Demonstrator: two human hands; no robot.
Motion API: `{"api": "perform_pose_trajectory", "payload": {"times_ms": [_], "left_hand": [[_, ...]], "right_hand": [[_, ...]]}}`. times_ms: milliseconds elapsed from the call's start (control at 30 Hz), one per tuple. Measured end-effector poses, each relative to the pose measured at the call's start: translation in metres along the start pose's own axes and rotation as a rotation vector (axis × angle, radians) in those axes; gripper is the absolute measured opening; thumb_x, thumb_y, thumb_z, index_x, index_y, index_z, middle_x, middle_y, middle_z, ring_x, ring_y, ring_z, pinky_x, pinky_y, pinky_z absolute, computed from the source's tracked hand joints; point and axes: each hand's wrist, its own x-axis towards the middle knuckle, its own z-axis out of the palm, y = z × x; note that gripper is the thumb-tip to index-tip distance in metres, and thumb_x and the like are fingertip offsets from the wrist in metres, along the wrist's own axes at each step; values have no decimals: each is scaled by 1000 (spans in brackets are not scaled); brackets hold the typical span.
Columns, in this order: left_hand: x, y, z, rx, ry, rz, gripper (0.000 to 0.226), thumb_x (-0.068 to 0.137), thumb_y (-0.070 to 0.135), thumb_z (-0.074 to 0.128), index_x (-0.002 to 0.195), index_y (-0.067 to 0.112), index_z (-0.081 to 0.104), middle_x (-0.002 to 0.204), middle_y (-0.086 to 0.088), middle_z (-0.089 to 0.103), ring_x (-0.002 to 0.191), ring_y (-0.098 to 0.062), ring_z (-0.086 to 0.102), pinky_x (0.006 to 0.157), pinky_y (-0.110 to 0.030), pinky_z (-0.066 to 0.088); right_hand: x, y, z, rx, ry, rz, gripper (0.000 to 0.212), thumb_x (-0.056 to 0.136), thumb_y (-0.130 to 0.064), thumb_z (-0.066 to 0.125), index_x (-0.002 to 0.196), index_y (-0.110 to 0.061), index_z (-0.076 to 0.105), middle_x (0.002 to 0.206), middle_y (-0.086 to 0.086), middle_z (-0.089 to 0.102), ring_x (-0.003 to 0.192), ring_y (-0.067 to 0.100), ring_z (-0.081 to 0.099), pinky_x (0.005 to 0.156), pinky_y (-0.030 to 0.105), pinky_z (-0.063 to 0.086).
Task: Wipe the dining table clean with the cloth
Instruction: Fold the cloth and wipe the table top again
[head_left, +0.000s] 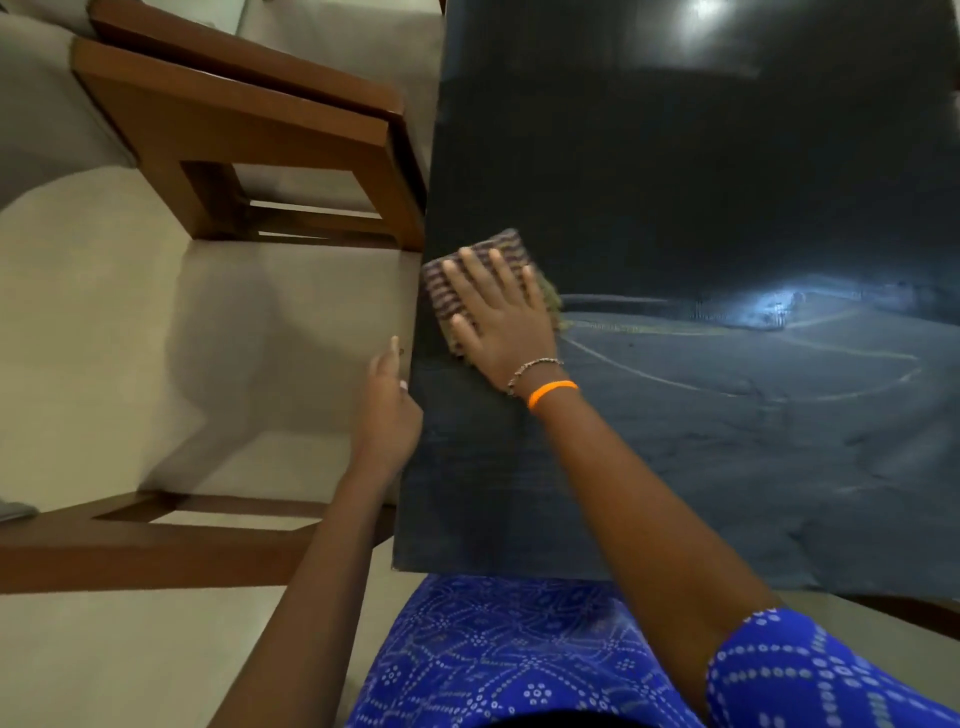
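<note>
Right hand (501, 312) flat, fingers spread, pressing the striped cloth (470, 280) onto the dark table (701, 208) near its left edge. Left hand (388, 410) loosely curled beside that edge, holding nothing. Wet streaks right of cloth. Wooden chair (249, 135) alongside.

1. The desk (675, 208) is showing a dark, near-black gloss with pale streaks.
2. The cloth (467, 270) is showing purple and tan stripes.
3. The wristband (551, 393) is glowing orange, beside a beaded bracelet (530, 370).
4. The garment (519, 649) is showing blue with white dotted patterning.
5. The chairs (234, 130) are showing warm brown wood.
6. The floor (130, 338) is looking pale beige.
</note>
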Motion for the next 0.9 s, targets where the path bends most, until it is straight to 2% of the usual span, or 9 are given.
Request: {"api": "perform_pose_trajectory", "payload": {"times_ms": [100,167,333,467,567,633,700,800,900], "left_hand": [[4,7,8,-13,-3,18,53,92,-8,32,143,3,25,144,-16,33,132,-25,34,97,-9,20],[6,9,11,-45,6,-23,52,92,-9,31,143,3,26,145,-15,31,132,-25,33,93,-6,18],[8,7,5,-149,-11,-58,51,91,-9,30,139,6,38,141,-13,36,129,-22,40,110,-27,29],[4,-3,1,-200,14,-89,45,92,-5,32,130,10,50,134,-10,44,113,-11,47,103,-32,41],[3,-10,-3,-316,8,-166,38,92,-7,31,117,6,56,123,-13,56,109,-21,55,97,-40,48],[1,-11,-7,-456,-23,-227,37,90,-11,28,110,4,56,106,-12,63,98,-22,59,80,-27,55],[-4,-11,-14,-504,-38,-259,36,91,-11,26,107,6,54,94,-5,62,92,-20,58,66,-15,53],[-17,-17,-20,-525,-25,-279,37,92,-9,25,113,3,53,105,-12,58,97,-24,58,75,-26,50],[-29,-21,-17,-399,-1,-224,36,92,-4,30,115,8,54,115,-16,61,102,-26,60,91,-40,49]], "right_hand": [[-24,65,-12,-30,29,173,58,92,-43,31,148,-33,15,158,-7,14,147,20,8,117,44,5],[-47,109,-21,-65,54,317,59,91,-43,27,148,-33,16,158,-6,15,147,20,11,117,44,8],[-100,192,-41,-25,93,651,63,88,-42,25,149,-28,17,159,-2,14,146,23,11,118,46,9],[-93,179,-35,21,134,807,61,96,-33,39,150,-24,14,159,2,9,147,27,6,117,54,4],[-69,124,-20,7,120,689,64,95,-36,40,150,-25,10,160,1,6,147,26,1,117,54,0],[-51,74,-11,-3,84,515,65,93,-39,39,150,-26,10,160,1,5,147,26,0,116,53,-2],[-38,19,0,14,31,316,65,92,-40,37,150,-27,11,160,1,6,147,27,0,116,54,-3],[-34,-49,15,23,-36,37,65,91,-40,37,150,-26,12,160,1,6,147,28,0,115,52,-7],[-38,-70,22,10,-76,-108,64,91,-41,37,149,-27,15,159,-1,10,147,26,3,115,51,-4]]}}
